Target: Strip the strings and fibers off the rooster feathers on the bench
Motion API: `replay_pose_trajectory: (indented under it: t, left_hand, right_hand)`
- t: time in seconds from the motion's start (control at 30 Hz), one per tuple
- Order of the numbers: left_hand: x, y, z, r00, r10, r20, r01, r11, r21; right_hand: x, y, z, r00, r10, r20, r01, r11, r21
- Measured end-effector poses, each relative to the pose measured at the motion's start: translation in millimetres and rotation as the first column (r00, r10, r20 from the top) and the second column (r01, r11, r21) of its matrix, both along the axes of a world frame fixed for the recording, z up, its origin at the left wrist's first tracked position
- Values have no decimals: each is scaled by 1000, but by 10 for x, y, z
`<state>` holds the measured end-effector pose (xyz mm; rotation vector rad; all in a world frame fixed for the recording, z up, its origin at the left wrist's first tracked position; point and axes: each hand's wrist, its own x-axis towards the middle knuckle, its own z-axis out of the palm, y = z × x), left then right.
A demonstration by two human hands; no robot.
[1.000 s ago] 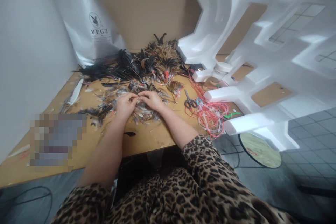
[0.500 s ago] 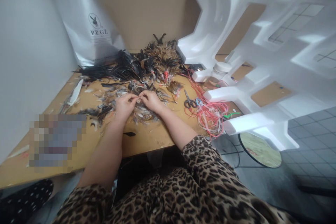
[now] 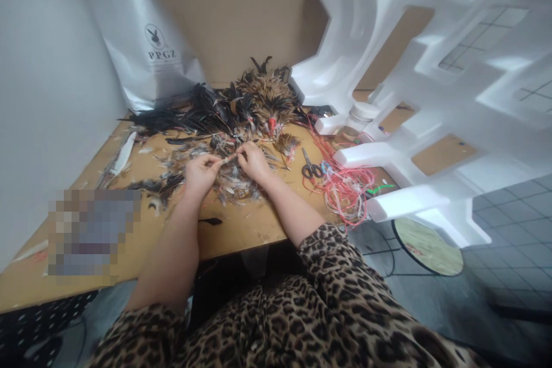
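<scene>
Here, two hands (image 3: 200, 173) (image 3: 255, 165) pinch one thin strand (image 3: 228, 158) over many loose feathers (image 3: 237, 185).

A craft workspace, your tan table (image 3: 254, 230) before you, heaped with feathers (image 3: 207, 118), scissors (image 3: 312, 170) and tangled pink cord (image 3: 351, 190) at your right

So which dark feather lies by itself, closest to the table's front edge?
The black feather beside the left forearm; it lies alone, while the other dark feathers are bunched or scattered farther back.

Silver bag (image 3: 144, 46) back left, white foam piece (image 3: 452, 100) right, round stool (image 3: 431, 247) below.
</scene>
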<state>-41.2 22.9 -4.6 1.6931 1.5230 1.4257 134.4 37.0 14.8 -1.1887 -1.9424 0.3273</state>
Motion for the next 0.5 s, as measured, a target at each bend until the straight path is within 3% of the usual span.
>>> replay_pose_trajectory:
  t: [0.07, 0.2, 0.37, 0.5]
  left_hand:
    - [41, -7, 39, 982, -29, 186, 45, 996, -79]
    - [116, -66, 168, 843, -81, 532, 237, 943, -232]
    - [152, -127, 226, 799, -112, 591, 372, 864, -340]
    - [142, -122, 224, 765, -95, 638, 366, 878, -309]
  right_hand:
    - [-10, 1, -5, 1000, 0, -22, 1, 1000, 12]
    - [-39, -13, -21, 997, 43, -66, -40, 998, 44]
    - [-89, -82, -3, 988, 95, -121, -91, 995, 40]
    - [-133, -124, 22, 963, 120, -242, -123, 992, 5]
